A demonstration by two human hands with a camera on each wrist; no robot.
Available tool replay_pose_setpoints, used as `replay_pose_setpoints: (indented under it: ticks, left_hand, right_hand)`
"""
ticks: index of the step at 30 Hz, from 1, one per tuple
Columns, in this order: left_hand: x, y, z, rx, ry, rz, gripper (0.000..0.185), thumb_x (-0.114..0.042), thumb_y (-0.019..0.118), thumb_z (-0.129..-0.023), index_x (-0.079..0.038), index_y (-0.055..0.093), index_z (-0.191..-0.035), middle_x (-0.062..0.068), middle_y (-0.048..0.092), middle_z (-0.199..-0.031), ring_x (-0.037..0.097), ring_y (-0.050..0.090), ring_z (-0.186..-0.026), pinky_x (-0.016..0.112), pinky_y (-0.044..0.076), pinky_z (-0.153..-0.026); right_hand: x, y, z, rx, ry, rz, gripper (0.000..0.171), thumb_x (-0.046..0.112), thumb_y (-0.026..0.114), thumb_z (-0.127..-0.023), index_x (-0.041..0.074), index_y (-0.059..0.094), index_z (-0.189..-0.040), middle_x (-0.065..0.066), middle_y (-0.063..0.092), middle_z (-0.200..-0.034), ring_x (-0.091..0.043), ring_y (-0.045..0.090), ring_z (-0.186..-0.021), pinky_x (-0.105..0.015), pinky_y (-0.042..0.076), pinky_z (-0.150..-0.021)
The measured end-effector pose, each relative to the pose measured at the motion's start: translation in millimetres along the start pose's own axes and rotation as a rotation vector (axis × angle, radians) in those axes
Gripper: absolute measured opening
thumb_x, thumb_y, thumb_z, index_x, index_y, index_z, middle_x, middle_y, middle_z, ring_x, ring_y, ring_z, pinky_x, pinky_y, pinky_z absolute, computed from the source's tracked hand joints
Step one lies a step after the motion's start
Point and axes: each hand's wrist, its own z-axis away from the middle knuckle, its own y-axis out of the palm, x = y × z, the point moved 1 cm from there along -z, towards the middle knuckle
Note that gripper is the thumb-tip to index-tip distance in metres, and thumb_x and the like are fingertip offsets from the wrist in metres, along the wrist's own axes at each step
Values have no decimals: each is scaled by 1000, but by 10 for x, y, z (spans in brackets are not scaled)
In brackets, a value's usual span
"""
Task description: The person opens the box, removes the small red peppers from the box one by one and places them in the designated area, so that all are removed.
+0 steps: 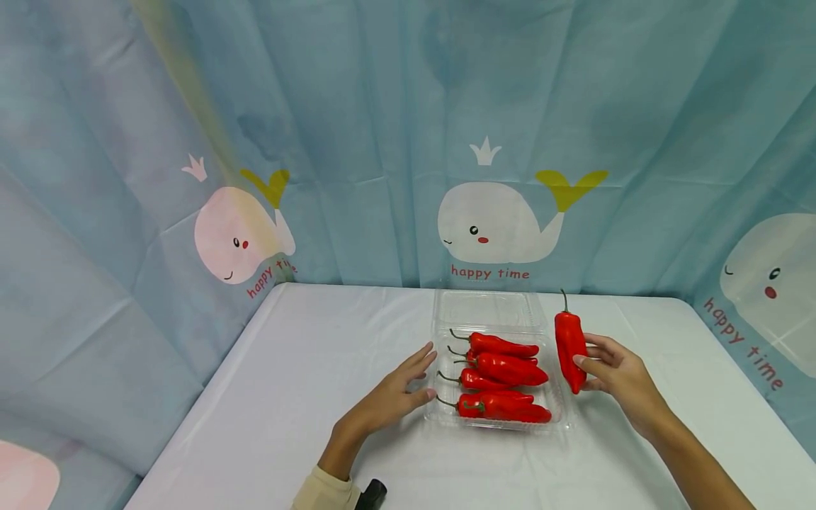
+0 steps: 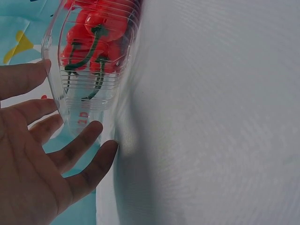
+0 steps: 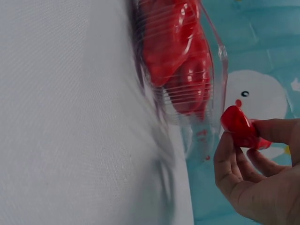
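Observation:
A clear plastic box [image 1: 559, 409] with its lid folded back lies on the white table, and several red peppers [image 1: 513, 369] with green stems lie crosswise in it. My right hand [image 1: 615, 375] holds another red pepper [image 1: 569, 347] upright beside the box's right wall, stem up. In the right wrist view, the thumb and fingers pinch that pepper [image 3: 241, 127]. At the box's left side is my left hand [image 1: 395, 397], fingers spread and fingertips right at the wall. The left wrist view shows this hand [image 2: 42, 154] with its thumb near the box's rim [image 2: 45, 49].
The box's clear lid [image 1: 487, 309] lies toward the back of the table. White cloth covers the table [image 1: 306, 368]. A blue curtain [image 1: 376, 177] with printed whales hangs behind it. A small black object [image 1: 372, 494] sits at the left sleeve.

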Motion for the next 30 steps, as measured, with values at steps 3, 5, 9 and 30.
replay_pose_setpoints:
  ticks: [3, 5, 9, 30]
  left_hand:
    - [3, 1, 2, 0, 1, 3, 69, -21, 61, -108, -5, 30, -167, 5, 16, -179, 39, 51, -145, 61, 44, -116]
    - [4, 2, 2, -1, 1, 3, 69, -22, 61, -108, -6, 30, -167, 6, 16, -179, 39, 51, -145, 61, 44, -116]
    - [7, 1, 1, 0, 1, 4, 69, -22, 61, -108, -5, 30, -167, 8, 16, -179, 39, 51, -145, 61, 44, -116]
    - [-1, 0, 0, 1, -6, -1, 69, -24, 61, -108, -5, 30, -167, 7, 15, -179, 40, 50, -146, 62, 42, -117]
  right_hand:
    - [-35, -8, -19, 0, 22, 8, 66, 30, 64, -107, -4, 37, -158, 4, 66, -119, -8, 69, -98, -33, 65, -80]
    - [-62, -13, -32, -1, 38, 14, 68, 30, 65, -107, -4, 36, -158, 0, 65, -120, -8, 69, -98, -33, 65, -80]
    - [-125, -38, -67, 1, 71, 16, 69, 30, 65, -107, -4, 34, -159, -5, 64, -122, -8, 69, -97, -33, 65, -80]
    - [-341, -127, -188, 12, 206, 21, 74, 27, 66, -106, -5, 30, -162, -10, 64, -125, -8, 70, -94, -36, 65, -83]
